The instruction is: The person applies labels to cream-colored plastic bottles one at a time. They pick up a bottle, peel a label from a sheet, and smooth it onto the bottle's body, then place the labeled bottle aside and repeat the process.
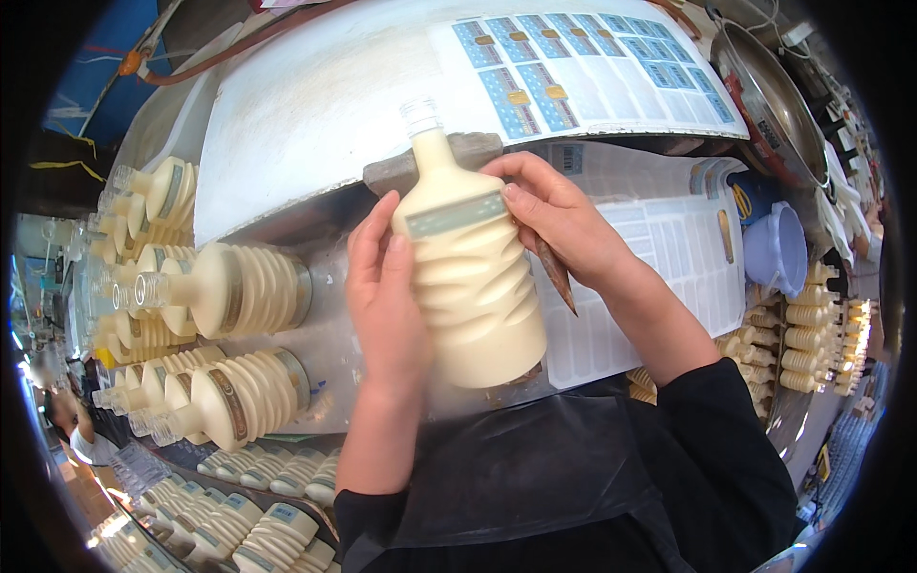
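Left hand (382, 286) cupping cream bottle (470, 277), right hand (554, 215) seemingly pressing label (456, 215)

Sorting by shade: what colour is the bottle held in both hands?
Creamy pale yellow, ribbed bottle with a clear cap; the head view shows it.

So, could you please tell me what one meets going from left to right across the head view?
Stacked cream bottles → left hand → held cream bottle → right hand → label sheet → lilac jug.
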A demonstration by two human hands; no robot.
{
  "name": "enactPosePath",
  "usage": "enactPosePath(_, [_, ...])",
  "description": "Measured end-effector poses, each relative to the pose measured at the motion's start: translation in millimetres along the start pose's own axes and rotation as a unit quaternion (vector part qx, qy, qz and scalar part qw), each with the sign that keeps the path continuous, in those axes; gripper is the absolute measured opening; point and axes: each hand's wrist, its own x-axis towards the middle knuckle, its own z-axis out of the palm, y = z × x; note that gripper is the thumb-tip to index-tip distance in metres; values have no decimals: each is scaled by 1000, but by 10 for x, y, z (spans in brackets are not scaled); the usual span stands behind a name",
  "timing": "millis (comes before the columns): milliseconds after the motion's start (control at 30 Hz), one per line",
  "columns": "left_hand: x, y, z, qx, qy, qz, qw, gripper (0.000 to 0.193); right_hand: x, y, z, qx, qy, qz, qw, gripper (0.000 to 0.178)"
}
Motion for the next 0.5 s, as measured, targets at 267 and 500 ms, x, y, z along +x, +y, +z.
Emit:
enactPosePath(267, [45, 10, -3, -75, 30, -32, 996, 35, 22, 15, 46, -23, 11, -10, 1000, 30])
enactPosePath(500, [49, -6, -7, -73, 42, -37, 996, 37, 41, 35, 44, -28, 15, -8, 999, 28])
